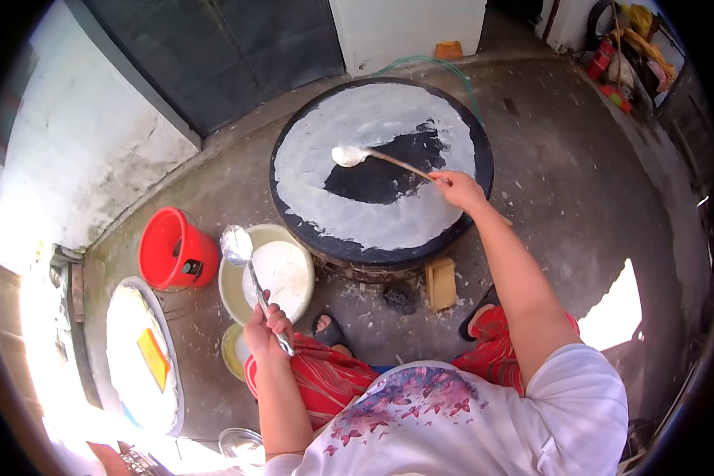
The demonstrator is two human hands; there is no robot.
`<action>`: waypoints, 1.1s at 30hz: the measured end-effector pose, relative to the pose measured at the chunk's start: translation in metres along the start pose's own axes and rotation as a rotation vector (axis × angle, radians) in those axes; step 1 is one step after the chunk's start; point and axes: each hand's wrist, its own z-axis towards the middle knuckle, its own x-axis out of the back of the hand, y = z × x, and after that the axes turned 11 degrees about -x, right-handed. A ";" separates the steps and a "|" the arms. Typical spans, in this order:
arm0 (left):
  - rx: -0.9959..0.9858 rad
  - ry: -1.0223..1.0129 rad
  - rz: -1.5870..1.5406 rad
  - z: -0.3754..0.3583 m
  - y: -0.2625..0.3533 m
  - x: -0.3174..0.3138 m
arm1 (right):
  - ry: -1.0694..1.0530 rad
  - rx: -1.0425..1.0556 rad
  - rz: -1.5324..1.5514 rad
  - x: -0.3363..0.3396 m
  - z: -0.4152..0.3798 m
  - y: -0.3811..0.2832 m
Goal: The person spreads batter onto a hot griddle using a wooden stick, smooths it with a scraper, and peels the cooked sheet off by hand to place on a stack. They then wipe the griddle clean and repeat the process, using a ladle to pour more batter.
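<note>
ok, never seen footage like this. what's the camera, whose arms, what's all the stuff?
There is one picture, from a fisheye camera worn on a person's head, looking down at their own bare arms. No machine is involved. The right hand holds a wooden-handled spreader on a big round black griddle, which is mostly coated with thin white batter; a dark patch in the middle is still bare. The left hand grips a metal ladle over a bowl of batter. Further left stand a red bucket and a round tray with a yellow piece on it.
</note>
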 end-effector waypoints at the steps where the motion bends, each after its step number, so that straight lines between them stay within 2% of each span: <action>1: 0.006 -0.017 0.005 0.000 0.000 0.004 | -0.004 0.002 -0.004 -0.010 0.007 0.003; 3: 0.010 0.003 0.001 -0.002 -0.001 0.003 | 0.137 0.041 0.158 -0.039 0.024 0.014; 4: 0.012 0.009 -0.004 -0.002 -0.001 -0.001 | 0.133 0.042 0.160 -0.046 0.020 0.004; 6: 0.014 0.002 -0.010 -0.001 -0.001 0.000 | -0.026 0.222 0.021 -0.060 0.009 -0.017; 10: 0.023 -0.011 -0.016 -0.001 0.000 0.002 | -0.140 0.293 -0.119 -0.011 -0.017 -0.030; 13: 0.018 -0.008 -0.006 -0.001 0.001 0.003 | -0.175 0.189 -0.260 0.012 -0.037 -0.027; 15: 0.019 -0.007 -0.004 -0.003 0.001 0.003 | 0.381 0.297 -0.236 -0.002 -0.056 -0.012; 16: 0.017 -0.010 -0.003 -0.004 0.000 0.002 | 0.552 0.323 -0.240 -0.022 -0.063 -0.012; 18: 0.014 -0.009 0.005 -0.005 0.000 0.003 | 0.556 0.477 -0.195 -0.052 -0.087 -0.019; 21: 0.024 -0.003 0.009 -0.003 -0.001 0.004 | 0.537 0.692 -0.343 -0.111 -0.101 -0.025; 24: 0.063 -0.028 -0.029 -0.001 0.000 0.006 | 0.513 0.670 -0.461 -0.118 -0.101 -0.025; 26: 0.073 -0.032 -0.026 -0.001 0.001 0.007 | 0.536 0.496 -0.575 -0.099 -0.088 -0.020; 27: 0.073 -0.032 -0.027 -0.002 0.001 0.007 | 0.537 0.496 -0.575 -0.091 -0.088 -0.023; 29: 0.046 -0.037 -0.007 -0.004 0.001 0.008 | 0.465 0.250 -0.343 -0.076 -0.090 -0.028; 30: 0.049 -0.039 -0.007 -0.004 0.001 0.009 | 0.494 0.270 -0.142 -0.080 -0.094 -0.026; 31: 0.042 -0.036 -0.001 -0.003 0.002 0.010 | 0.497 0.266 -0.143 -0.086 -0.102 -0.025; 33: 0.040 -0.036 0.006 -0.001 0.001 0.008 | 0.391 0.534 -0.293 -0.097 -0.117 -0.023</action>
